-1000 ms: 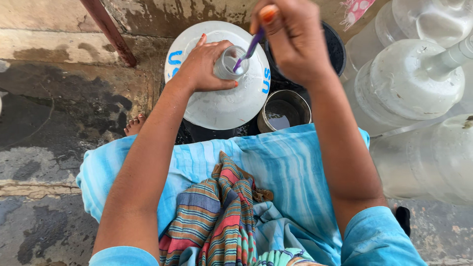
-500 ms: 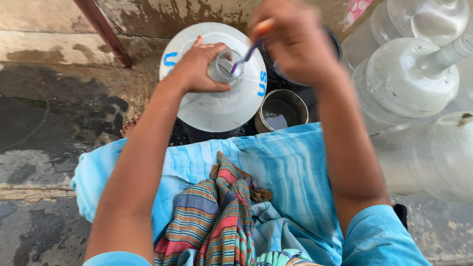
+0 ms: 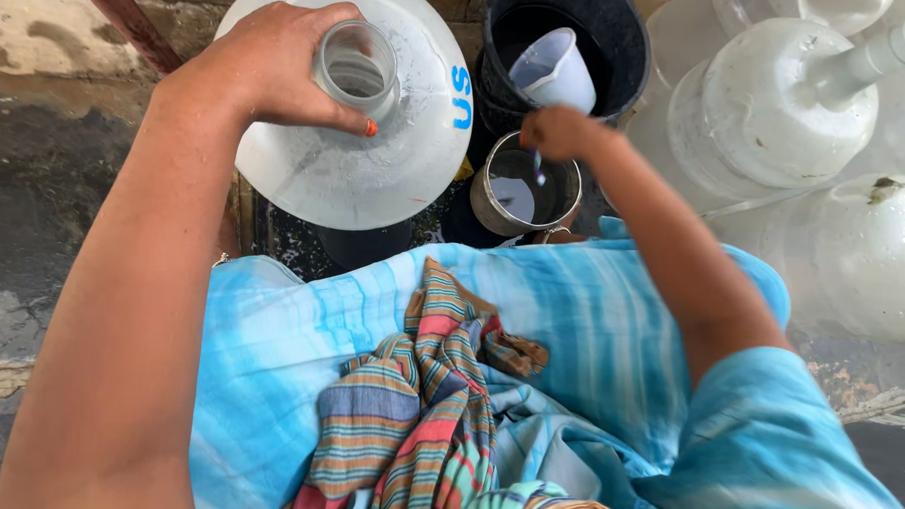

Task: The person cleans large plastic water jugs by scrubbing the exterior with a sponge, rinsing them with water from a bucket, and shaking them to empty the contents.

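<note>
The left hand (image 3: 273,71) grasps the neck of a large clear water jug (image 3: 353,174), fingers wrapped round its open mouth. The right hand (image 3: 561,132) (blurred) is clenched on what seems a thin stick, held over a steel pot (image 3: 485,203) just beside the jug, below a black bucket (image 3: 627,47).

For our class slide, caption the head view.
Left hand grips a clear jug's neck; right hand reaches over a metal cup.

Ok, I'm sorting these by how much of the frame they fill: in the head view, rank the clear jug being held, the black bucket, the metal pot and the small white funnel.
1. Clear jug
2. Black bucket
3. Metal pot
4. White funnel

The jug sits nearest the camera, which exaggerates its lead.
</note>
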